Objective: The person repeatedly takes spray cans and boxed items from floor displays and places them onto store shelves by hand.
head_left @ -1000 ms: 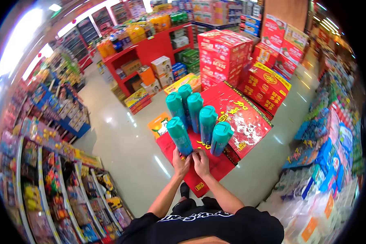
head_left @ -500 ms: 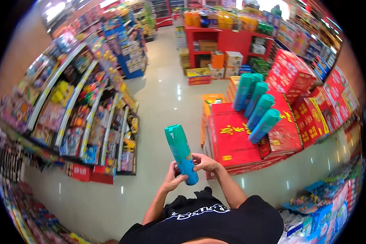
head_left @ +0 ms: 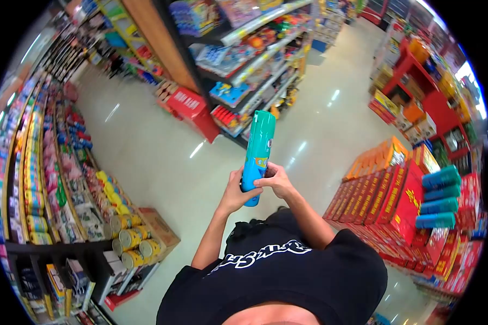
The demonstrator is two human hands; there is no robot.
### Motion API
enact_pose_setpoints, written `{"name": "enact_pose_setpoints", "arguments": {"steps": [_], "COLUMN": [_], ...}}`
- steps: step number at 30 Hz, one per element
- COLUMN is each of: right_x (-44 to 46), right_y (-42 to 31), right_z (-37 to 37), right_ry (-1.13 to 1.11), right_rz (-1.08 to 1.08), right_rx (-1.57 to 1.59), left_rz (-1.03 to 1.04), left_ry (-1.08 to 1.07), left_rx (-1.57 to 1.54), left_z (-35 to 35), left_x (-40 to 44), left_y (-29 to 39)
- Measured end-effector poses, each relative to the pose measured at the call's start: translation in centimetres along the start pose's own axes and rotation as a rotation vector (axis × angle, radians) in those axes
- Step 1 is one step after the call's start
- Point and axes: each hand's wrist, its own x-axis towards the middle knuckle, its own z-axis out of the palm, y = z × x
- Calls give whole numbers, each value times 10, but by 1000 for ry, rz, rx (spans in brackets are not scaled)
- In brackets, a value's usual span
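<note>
Can now well clear of the box stack

The can [head_left: 258, 146] stands well apart from the box stack [head_left: 382, 189], to its left; half a second ago it was near the stack's edge. The person has turned away, so the stack now sits off to their right. The left hand [head_left: 236, 193] and right hand [head_left: 278, 181] are together, both wrapped on the can's lower part, its top tilted slightly. Four other cans [head_left: 439, 206] show on the stack. The work in hand looks like carrying this one can apart from those.
</note>
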Motion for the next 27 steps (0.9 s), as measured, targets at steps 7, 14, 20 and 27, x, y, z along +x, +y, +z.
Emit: {"name": "enact_pose_setpoints", "arguments": {"steps": [7, 14, 20, 27], "right_x": [127, 323, 485, 619], "right_y": [21, 78, 71, 97], "right_z": [105, 178, 289, 406], "right_ry": [-76, -387, -557, -654], "right_rz": [76, 68, 37, 108], "right_rx": [-362, -148, -208, -335], "left_rz": [-96, -97, -183, -222], "left_ry": [301, 301, 349, 489], "left_rx": [-35, -369, -248, -473], "left_z": [-111, -269, -415, -529], "left_x": [16, 66, 99, 137], "left_y": [-69, -132, -158, -207]}}
